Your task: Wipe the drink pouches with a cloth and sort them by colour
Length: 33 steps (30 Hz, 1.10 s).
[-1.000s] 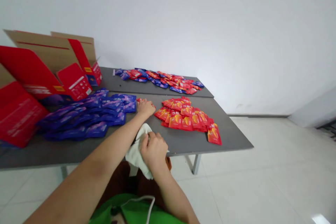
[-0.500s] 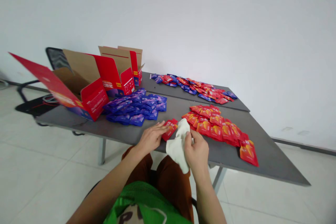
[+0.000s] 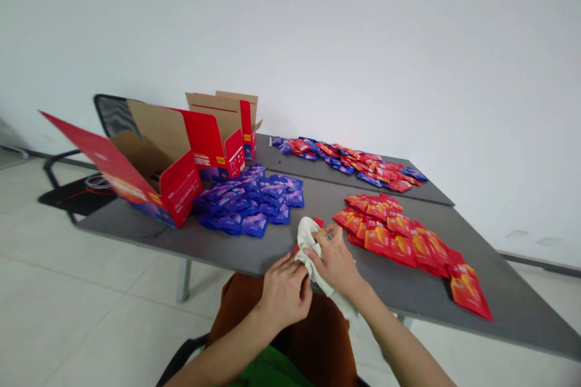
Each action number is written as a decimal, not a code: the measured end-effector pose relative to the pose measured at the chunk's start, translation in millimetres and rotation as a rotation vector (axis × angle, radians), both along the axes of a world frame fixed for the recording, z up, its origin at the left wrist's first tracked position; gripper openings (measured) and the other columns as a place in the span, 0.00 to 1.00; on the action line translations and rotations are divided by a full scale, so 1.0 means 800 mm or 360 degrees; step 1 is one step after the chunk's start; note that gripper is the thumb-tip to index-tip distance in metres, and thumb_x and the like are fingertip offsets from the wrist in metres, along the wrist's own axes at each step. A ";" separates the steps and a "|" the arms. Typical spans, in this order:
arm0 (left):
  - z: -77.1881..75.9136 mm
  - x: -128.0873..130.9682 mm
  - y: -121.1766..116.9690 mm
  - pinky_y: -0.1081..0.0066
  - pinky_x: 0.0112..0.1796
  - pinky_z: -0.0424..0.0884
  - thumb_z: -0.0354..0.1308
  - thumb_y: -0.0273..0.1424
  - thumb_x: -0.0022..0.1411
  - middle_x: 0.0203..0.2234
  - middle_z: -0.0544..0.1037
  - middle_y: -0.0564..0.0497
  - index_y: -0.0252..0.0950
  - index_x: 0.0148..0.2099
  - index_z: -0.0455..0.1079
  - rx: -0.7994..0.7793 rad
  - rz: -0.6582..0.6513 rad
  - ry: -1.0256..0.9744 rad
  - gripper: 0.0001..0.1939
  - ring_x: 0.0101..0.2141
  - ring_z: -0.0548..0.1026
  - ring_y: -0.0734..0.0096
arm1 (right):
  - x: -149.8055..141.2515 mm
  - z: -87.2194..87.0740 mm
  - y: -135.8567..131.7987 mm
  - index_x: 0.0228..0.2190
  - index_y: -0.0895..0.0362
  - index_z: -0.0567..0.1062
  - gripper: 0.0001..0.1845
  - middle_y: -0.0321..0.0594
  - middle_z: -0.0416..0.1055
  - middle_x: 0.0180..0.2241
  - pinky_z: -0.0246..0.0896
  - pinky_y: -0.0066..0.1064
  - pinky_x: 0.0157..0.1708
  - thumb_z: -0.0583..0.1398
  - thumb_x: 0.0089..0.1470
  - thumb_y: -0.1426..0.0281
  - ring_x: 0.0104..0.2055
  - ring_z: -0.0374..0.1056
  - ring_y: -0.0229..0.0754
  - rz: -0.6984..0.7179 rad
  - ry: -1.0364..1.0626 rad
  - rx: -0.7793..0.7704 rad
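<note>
The left hand (image 3: 285, 293) is half-curled against the white cloth (image 3: 309, 249), its hold unclear; the cloth hangs over the tabletop's (image 3: 254, 251) front edge, long axis running diagonally rightward, with the right hand (image 3: 334, 264) closed firmly on its middle.

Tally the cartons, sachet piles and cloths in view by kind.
Open red-and-kraft cardboard cartons: 3
Pile of blue foil sachets: 1
Pile of red foil sachets: 1
Mixed red and blue sachet spread: 1
White cloth: 1
Total: 7
Single sachets: too many to count.
</note>
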<state>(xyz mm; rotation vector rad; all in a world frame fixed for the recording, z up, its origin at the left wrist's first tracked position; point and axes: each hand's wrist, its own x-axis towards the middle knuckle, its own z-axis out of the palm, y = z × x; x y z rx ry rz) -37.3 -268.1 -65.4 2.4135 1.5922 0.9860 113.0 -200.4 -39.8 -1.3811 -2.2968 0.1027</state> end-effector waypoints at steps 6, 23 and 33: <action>-0.004 -0.002 0.005 0.57 0.48 0.72 0.50 0.27 0.55 0.33 0.81 0.46 0.42 0.34 0.74 0.0040 0.0170 0.0001 0.11 0.37 0.78 0.57 | -0.018 0.023 0.010 0.55 0.46 0.65 0.25 0.47 0.59 0.51 0.62 0.39 0.45 0.58 0.57 0.56 0.49 0.65 0.49 -0.0210 -0.0274 -0.0204; 0.045 -0.007 0.005 0.63 0.42 0.71 0.49 0.23 0.59 0.37 0.82 0.47 0.50 0.45 0.78 -0.0631 0.0406 0.0198 0.22 0.39 0.79 0.61 | -0.012 0.055 -0.018 0.55 0.42 0.66 0.20 0.42 0.59 0.48 0.60 0.27 0.34 0.52 0.63 0.62 0.39 0.68 0.39 -0.0344 -0.0393 -0.0102; 0.012 0.012 0.003 0.68 0.55 0.63 0.50 0.19 0.54 0.42 0.81 0.51 0.41 0.41 0.78 -0.0173 0.0388 -0.0072 0.20 0.43 0.78 0.67 | -0.024 0.044 0.016 0.49 0.41 0.74 0.18 0.42 0.68 0.47 0.62 0.30 0.36 0.49 0.64 0.62 0.41 0.69 0.43 -0.0017 -0.0692 -0.0272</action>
